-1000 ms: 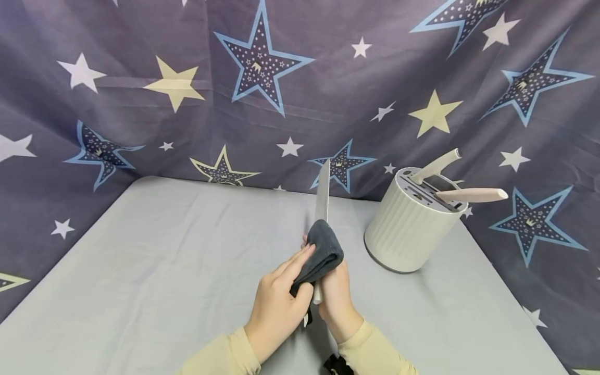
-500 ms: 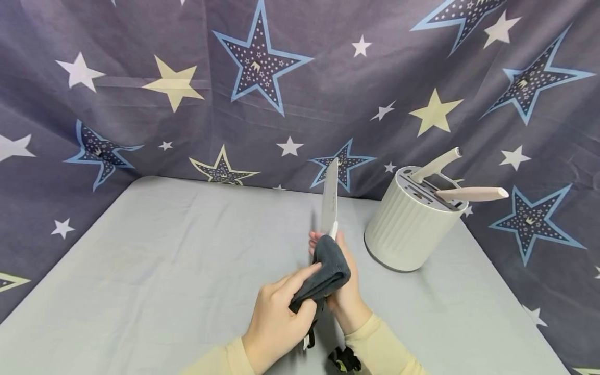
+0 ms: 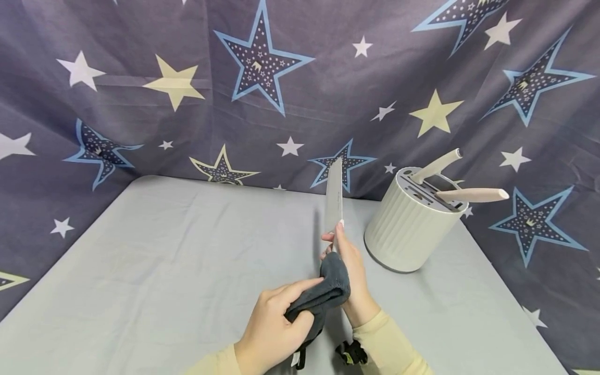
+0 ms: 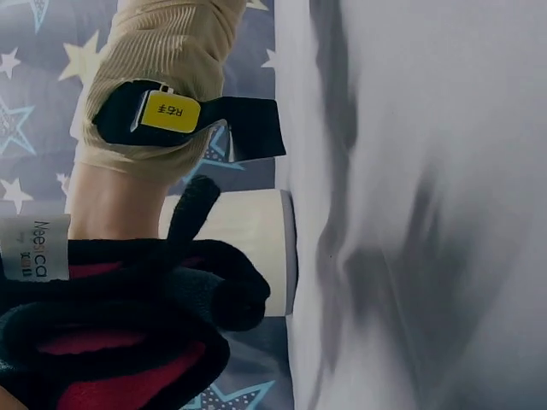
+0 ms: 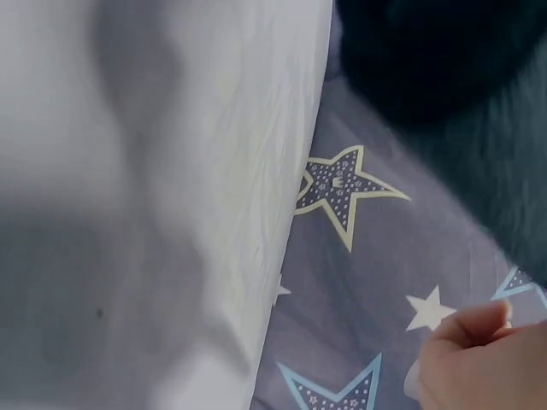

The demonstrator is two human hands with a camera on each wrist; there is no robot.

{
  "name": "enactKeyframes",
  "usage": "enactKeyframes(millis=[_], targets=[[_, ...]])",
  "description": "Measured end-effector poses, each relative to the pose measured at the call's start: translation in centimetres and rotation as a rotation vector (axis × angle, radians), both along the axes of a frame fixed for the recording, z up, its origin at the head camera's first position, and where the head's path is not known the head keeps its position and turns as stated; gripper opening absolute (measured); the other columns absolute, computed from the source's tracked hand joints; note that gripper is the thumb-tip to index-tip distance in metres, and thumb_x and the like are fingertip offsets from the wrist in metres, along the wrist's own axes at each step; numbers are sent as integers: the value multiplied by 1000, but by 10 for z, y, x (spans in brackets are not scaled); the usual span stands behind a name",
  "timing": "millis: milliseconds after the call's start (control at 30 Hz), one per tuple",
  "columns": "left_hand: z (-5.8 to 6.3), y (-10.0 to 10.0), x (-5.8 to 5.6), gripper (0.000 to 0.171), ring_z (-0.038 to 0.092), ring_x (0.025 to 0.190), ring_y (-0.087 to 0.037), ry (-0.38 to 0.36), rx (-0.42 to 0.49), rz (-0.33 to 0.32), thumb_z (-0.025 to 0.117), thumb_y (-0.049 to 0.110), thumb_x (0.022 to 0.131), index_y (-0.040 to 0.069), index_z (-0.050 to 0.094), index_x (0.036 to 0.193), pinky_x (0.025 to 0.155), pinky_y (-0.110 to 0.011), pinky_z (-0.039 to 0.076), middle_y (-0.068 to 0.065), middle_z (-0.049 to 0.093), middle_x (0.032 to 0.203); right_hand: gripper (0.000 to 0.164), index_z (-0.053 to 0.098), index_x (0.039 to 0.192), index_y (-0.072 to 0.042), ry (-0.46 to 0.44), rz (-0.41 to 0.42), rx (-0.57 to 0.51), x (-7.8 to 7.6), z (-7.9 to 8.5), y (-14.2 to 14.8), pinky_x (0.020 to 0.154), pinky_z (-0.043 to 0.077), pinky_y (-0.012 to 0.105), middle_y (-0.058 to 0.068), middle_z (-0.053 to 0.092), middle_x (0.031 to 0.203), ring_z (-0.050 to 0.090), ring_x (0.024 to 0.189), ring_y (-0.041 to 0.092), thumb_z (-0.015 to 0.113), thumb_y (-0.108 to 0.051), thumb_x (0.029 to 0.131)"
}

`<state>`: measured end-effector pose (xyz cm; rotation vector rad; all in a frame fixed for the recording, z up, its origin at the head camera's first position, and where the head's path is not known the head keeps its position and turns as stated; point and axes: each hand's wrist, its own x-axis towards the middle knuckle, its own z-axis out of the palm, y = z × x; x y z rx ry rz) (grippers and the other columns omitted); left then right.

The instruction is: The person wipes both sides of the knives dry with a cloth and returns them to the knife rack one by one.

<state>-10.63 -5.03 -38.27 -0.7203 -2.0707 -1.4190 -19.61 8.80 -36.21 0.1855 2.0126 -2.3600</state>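
Note:
In the head view my right hand (image 3: 355, 273) grips a knife (image 3: 334, 195) by its pale handle, the broad blade pointing up and away from me. My left hand (image 3: 274, 325) pinches a folded dark grey cloth (image 3: 325, 289) between thumb and fingers. The cloth lies against the lower handle and the right hand's near side, hiding part of both. In the left wrist view the cloth (image 4: 111, 342) shows red inner folds and a white label. Curled fingers of the right hand (image 5: 479, 363) show in the right wrist view.
A ribbed cream knife block (image 3: 408, 229) stands at the table's right, with two pale-handled knives (image 3: 471, 195) leaning out of its slots. A star-patterned curtain (image 3: 281, 94) hangs behind the grey-covered table (image 3: 154, 260). A black strap (image 3: 351, 353) is at the right wrist.
The cloth has slid down from the blade's base toward me, baring the upper handle. The knife and right hand have shifted right. My left hand has moved slightly down and left.

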Motion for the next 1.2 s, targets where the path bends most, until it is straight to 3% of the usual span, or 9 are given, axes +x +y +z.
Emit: enactKeyframes(millis=[100,267,400,533,633,833,1033,1200], targets=[[-1,-2,0,54,72,98,-17,19,0,-4,59,-13,74,11,69,121,81,-21,57,-8,75,110,43,70,95,-10,17,-3,30,-3,-5,3,52,41,20,-7,48,58,48,53,6,51,-48,100],[-4,-7,-1,53,72,98,-17,27,10,9,58,-13,74,10,70,121,81,-24,58,-6,75,111,43,71,103,-3,0,6,-16,-6,-10,4,43,35,19,-11,39,50,36,43,4,59,-44,97],[-4,-10,-2,51,73,98,-19,29,31,16,58,-13,75,9,70,120,81,-24,58,-7,74,111,52,69,110,2,-29,14,94,-8,-14,5,48,42,20,-6,48,61,44,50,5,61,-47,95],[-3,-13,-4,53,73,97,-19,48,55,41,59,-17,73,7,71,119,82,-21,57,-8,75,110,48,69,104,3,-12,26,199,-9,-19,6,52,46,21,0,55,74,51,58,8,64,-44,93],[-2,-15,-4,53,73,96,-19,51,75,60,59,-18,71,6,71,117,82,-20,57,-9,75,109,40,65,95,0,13,33,254,-10,-22,7,50,48,23,0,57,70,53,56,10,69,-39,91],[-2,-15,-4,53,73,95,-18,40,114,79,59,-17,70,5,72,116,81,-20,57,-8,75,107,39,50,96,-1,75,3,403,-10,-21,8,49,48,25,3,57,72,54,56,12,72,-32,89],[-3,-17,-4,52,72,94,-15,-2,138,120,59,-16,70,6,72,116,80,-20,57,-7,75,107,28,45,84,-6,59,-15,306,-11,-22,8,48,45,23,-3,54,61,52,50,8,66,-22,92],[0,-19,-4,52,71,96,-12,-160,217,157,59,-15,73,11,73,116,80,-22,57,-5,75,109,26,50,79,-9,39,-17,255,-12,-22,12,53,42,22,-7,53,64,50,57,8,66,-23,94]])
